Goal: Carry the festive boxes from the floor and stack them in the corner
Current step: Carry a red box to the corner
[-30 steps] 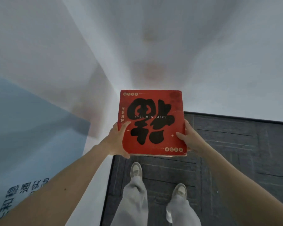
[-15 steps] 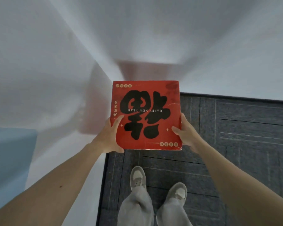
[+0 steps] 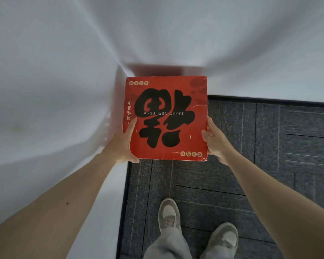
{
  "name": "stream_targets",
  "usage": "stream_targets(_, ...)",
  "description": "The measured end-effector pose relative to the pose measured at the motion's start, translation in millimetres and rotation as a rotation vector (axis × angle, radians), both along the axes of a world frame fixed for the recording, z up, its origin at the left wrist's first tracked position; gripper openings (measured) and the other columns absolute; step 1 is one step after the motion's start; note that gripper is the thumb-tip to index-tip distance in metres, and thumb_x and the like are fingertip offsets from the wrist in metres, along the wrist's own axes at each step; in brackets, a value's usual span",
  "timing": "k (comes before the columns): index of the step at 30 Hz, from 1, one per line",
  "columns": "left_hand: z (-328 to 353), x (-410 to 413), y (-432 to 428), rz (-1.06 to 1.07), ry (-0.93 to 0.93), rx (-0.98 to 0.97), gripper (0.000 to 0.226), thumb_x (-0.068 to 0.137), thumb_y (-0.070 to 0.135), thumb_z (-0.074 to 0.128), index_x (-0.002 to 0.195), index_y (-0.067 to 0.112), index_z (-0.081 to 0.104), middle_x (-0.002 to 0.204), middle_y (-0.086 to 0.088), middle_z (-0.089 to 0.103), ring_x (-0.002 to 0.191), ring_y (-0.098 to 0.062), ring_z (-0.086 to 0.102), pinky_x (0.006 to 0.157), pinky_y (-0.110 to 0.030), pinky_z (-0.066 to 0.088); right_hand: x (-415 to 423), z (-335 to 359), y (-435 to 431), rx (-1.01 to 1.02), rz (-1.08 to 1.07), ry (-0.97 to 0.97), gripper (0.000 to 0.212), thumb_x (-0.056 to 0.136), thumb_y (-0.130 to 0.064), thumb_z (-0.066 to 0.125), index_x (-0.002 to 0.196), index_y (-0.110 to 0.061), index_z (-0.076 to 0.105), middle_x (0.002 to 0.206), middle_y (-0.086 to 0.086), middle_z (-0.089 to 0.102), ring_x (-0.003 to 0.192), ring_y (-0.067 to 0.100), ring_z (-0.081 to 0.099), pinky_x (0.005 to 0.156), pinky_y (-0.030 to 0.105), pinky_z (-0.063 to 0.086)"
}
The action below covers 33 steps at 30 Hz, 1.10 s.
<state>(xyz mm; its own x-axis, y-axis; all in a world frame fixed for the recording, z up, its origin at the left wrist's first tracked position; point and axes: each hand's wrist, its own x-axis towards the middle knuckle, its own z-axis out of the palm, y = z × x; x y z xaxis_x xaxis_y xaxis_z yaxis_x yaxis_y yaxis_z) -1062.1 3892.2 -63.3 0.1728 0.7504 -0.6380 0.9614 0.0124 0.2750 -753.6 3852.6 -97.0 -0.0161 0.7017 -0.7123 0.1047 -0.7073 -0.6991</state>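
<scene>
Squarely toward the room's corner, one red festive box [image 3: 166, 116] is held level above the floor, its printed top facing up with the lettering upside down. The left hand [image 3: 122, 146] grips its near left side, thumb laid across the top, the other fingers hidden beneath. The right hand [image 3: 215, 143] clasps the right edge, thumb against the side and fingers curled under. Both bare forearms reach forward. The box's left side sits just beside the left wall [image 3: 45, 90] and its far edge is near the back wall [image 3: 232, 43]; contact cannot be told. Dark carpet [image 3: 269, 146] lies open to the right, with two pale shoes [image 3: 168, 214] below.
</scene>
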Motion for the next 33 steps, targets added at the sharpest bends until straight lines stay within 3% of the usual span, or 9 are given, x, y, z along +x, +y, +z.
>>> stream_targets(4,-5.6,-6.6,6.5,0.0,0.007,0.003,0.15,0.055,0.028,0.097,0.153,0.041,-0.016,0.162,0.003,-0.007,0.148,-0.028,0.023,0.109,-0.048,0.043,-7.4,-2.5,7.8,0.044,-0.003,-0.027,0.04,0.108,-0.024,0.033,0.132,-0.056,0.038,0.126,-0.017,0.063,0.112,0.016,0.064,0.088,0.049,0.058)
stream_targets(9,-3.6,-12.3,17.0,-0.101,0.05,0.126,0.13,0.066,0.024,0.092,0.157,0.031,0.0,0.164,-0.001,-0.014,0.152,-0.03,0.011,0.111,-0.052,0.041,-16.5,1.8,15.1,0.037,-0.046,0.034,0.047,0.109,-0.018,0.032,0.139,-0.053,0.035,0.127,-0.02,0.062,0.115,0.015,0.063,0.081,0.044,0.06)
stream_targets(12,0.6,-14.4,27.7,-0.144,0.084,0.122,0.121,0.07,0.016,0.089,0.157,0.032,0.007,0.165,-0.004,-0.013,0.151,-0.031,0.014,0.109,-0.051,0.043,-24.5,2.4,21.2,0.029,-0.051,0.028,0.047,0.108,-0.019,0.034,0.141,-0.053,0.034,0.131,-0.016,0.06,0.118,0.02,0.062,0.087,0.056,0.057)
stream_targets(22,7.9,-12.4,21.0,-0.252,0.114,0.129,0.093,0.085,0.012,0.075,0.157,0.027,0.018,0.166,-0.004,0.001,0.153,-0.032,0.004,0.116,-0.053,0.032,-35.6,7.3,25.6,0.013,-0.03,0.037,0.052,0.108,-0.017,0.032,0.144,-0.054,0.03,0.133,-0.014,0.06,0.12,0.021,0.061,0.089,0.055,0.057)
stream_targets(30,3.6,-8.3,23.6,-0.29,0.16,0.079,0.093,0.084,0.016,0.077,0.156,0.027,0.019,0.166,-0.004,0.006,0.152,-0.033,0.006,0.119,-0.053,0.025,-34.7,5.1,24.7,0.023,0.006,-0.101,0.048,0.107,-0.024,0.038,0.143,-0.055,0.029,0.131,-0.009,0.061,0.116,0.024,0.062,0.091,0.057,0.055)
stream_targets(33,7.9,0.0,25.1,-0.285,0.175,0.039,0.102,0.076,0.026,0.084,0.156,0.025,0.02,0.164,-0.005,0.009,0.151,-0.035,0.01,0.119,-0.053,0.027,-25.8,17.0,22.1,0.023,0.091,-0.222,0.047,0.104,-0.026,0.048,0.145,-0.044,0.034,0.132,0.001,0.061,0.115,0.029,0.062,0.09,0.056,0.056)
